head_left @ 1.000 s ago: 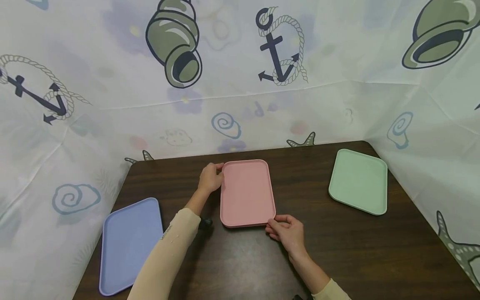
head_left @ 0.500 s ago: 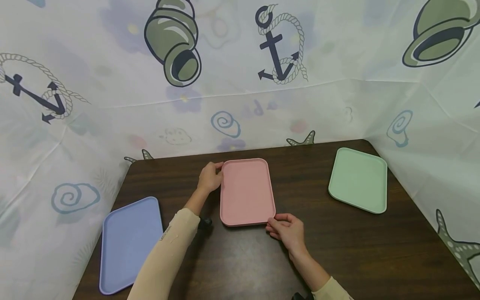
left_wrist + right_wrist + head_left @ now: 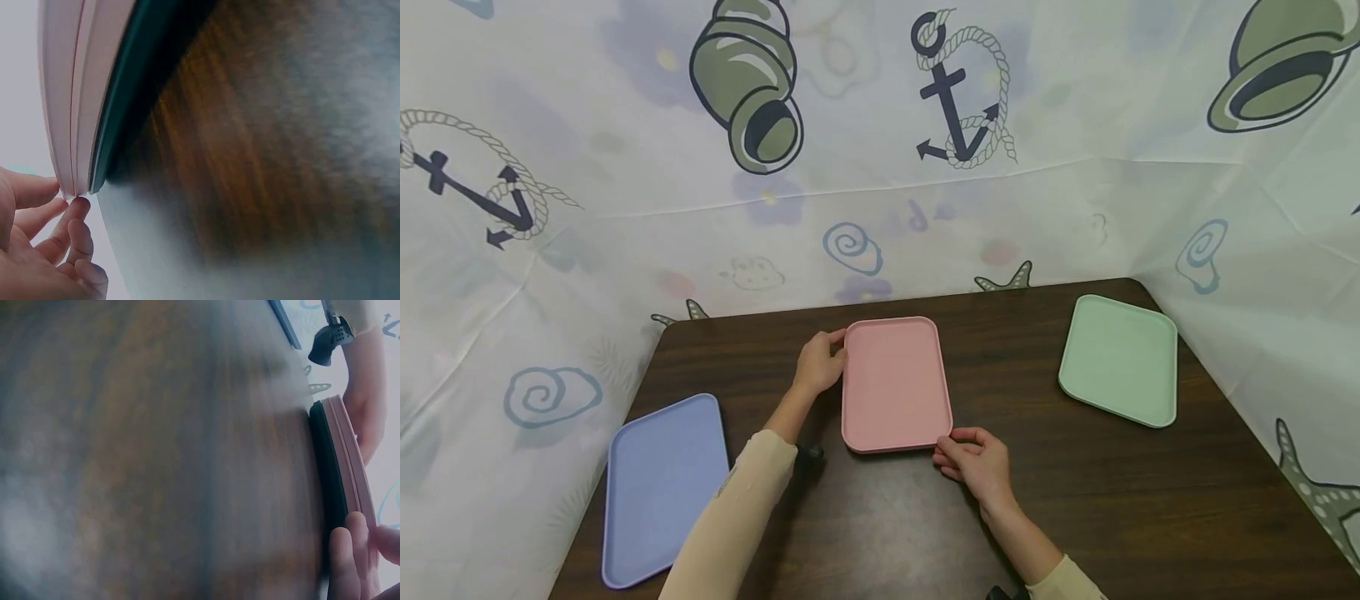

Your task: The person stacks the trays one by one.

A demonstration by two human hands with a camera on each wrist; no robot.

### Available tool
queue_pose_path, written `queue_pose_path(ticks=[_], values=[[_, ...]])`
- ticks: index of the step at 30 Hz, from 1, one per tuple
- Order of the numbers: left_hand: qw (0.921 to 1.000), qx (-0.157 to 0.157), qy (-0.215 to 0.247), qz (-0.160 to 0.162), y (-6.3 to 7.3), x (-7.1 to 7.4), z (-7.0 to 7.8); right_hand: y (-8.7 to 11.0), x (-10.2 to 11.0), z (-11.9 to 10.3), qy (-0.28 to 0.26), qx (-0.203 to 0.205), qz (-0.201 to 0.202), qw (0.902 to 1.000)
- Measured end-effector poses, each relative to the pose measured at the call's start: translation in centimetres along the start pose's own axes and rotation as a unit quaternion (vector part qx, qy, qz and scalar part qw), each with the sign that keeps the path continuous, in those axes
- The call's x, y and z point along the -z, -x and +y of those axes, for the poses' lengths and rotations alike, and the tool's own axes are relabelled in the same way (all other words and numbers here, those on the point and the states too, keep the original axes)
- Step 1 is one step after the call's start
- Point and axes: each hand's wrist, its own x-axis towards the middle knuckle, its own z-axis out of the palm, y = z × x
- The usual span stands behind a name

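A pink tray [image 3: 897,383] lies at the middle of the table, its long sides pointing away from me. The side-on wrist views show two pink layers with a dark green layer [image 3: 330,465] beneath them. At the far left corner, my left hand [image 3: 820,362] pinches the pink edge between thumb and fingertips; the left wrist view shows those fingers [image 3: 74,228] bent at the rim. My right hand [image 3: 977,467] grips the near right corner, thumb above and fingertips [image 3: 356,531] along the side.
A blue tray [image 3: 658,492] lies at the table's left edge, partly behind my left sleeve [image 3: 737,517]. A green tray [image 3: 1120,362] lies at the back right. The dark wooden table [image 3: 1075,508] meets a printed cloth [image 3: 895,242] at the back and sides.
My left forearm has rolled slightly, so the dark print on its sleeve shows less. Both hands stay at the same corners, and the trays lie where they were.
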Motion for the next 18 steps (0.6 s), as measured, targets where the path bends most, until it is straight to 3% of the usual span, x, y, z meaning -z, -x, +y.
queue_pose_path(ticks=[8, 18], values=[[0.9995, -0.006, 0.018, 0.026, 2.3, 0.2, -0.8, 0.0, 0.2, 0.3, -0.002, -0.013, -0.009, 0.9999], [0.9967, -0.015, 0.047, 0.065, 7.3, 2.0, -1.3, 0.8, -0.1, 0.7, 0.003, -0.028, -0.024, 0.9993]])
